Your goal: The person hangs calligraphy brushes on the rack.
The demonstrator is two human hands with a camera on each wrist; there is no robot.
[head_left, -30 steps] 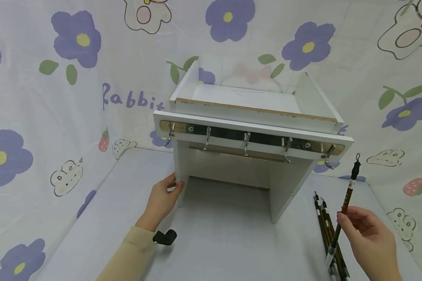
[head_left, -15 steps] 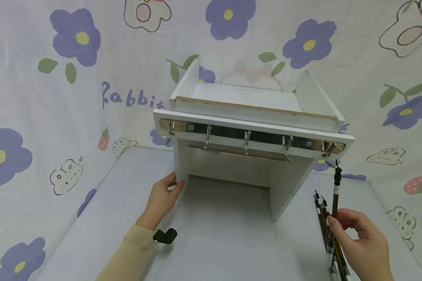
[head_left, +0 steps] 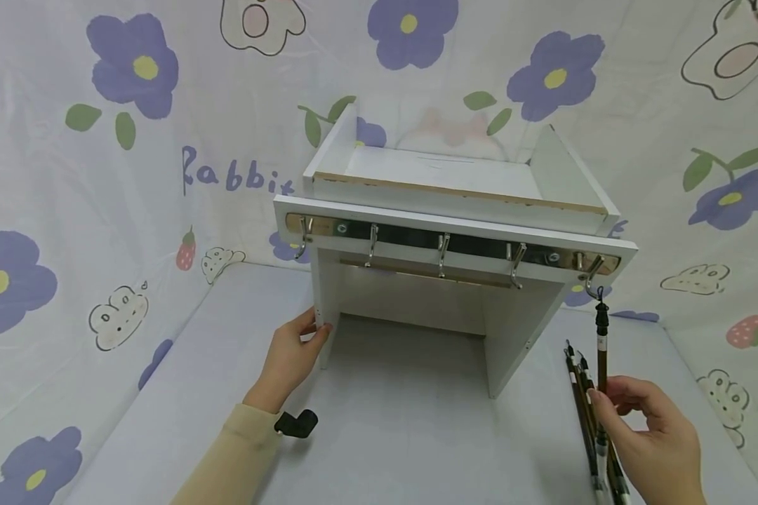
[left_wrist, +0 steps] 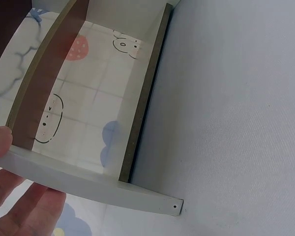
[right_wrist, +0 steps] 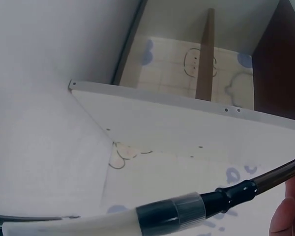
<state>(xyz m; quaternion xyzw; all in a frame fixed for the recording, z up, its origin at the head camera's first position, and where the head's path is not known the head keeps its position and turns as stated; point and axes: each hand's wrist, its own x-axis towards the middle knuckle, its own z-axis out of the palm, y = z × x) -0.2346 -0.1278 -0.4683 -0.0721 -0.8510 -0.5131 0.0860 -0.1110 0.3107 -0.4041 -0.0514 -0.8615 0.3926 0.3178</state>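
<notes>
A white shelf (head_left: pixel 518 337) stands on the table, with a metal hook rail (head_left: pixel 410 241) across its front. My left hand (head_left: pixel 290 361) grips the edge of its left side panel; the left wrist view shows the thumb on one side of that panel (left_wrist: pixel 83 179) and fingers on the other. Upright between the thumb and fingers of my right hand (head_left: pixel 657 438) is a calligraphy brush (head_left: pixel 602 358), its capped tip down. The brush's top loop meets the tip of the rightmost hook (head_left: pixel 594 275); whether it is over the hook I cannot tell.
Several more brushes (head_left: pixel 577 407) lie in a bundle on the table (head_left: pixel 410 435), beside and partly behind the right hand. A tray-like top (head_left: pixel 442 168) sits above the hook rail. Patterned cloth (head_left: pixel 240 105) hangs behind and at the sides.
My right hand has carried the brush left, from beside the shelf to just under the rightmost hook, and the brush has turned from tilted to upright. The left hand keeps its place.
</notes>
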